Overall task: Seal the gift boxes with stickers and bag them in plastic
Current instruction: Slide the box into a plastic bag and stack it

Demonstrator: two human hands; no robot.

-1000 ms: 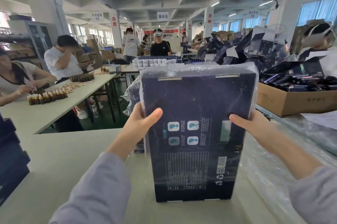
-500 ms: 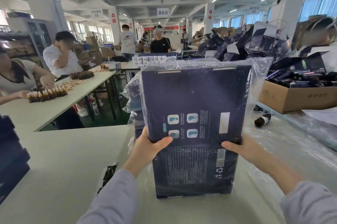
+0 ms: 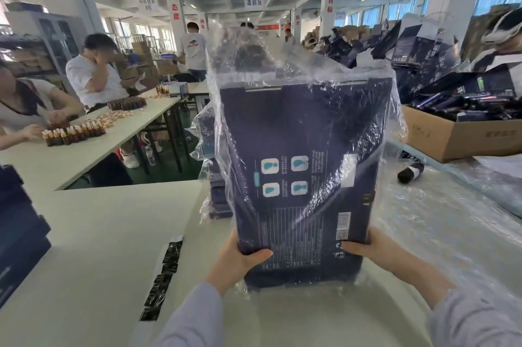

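Plainly, left hand (image 3: 236, 260) and right hand (image 3: 371, 248) each held a curled grip on the gift box (image 3: 299, 132), whose slick plastic bag (image 3: 285, 64), slack at twelve o'clock, risked slipping.

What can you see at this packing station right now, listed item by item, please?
gift box: one, dark navy, held upright inside the plastic bag
plastic bag: one, clear, around the gift box
sticker strip: one, black on white, on the table at left
bottle: one, dark, lying right of the gift box
cardboard box: one, brown, far right
amber bottles: many, brown, far left
hands: two; left hand and right hand grip the gift box's lower corners
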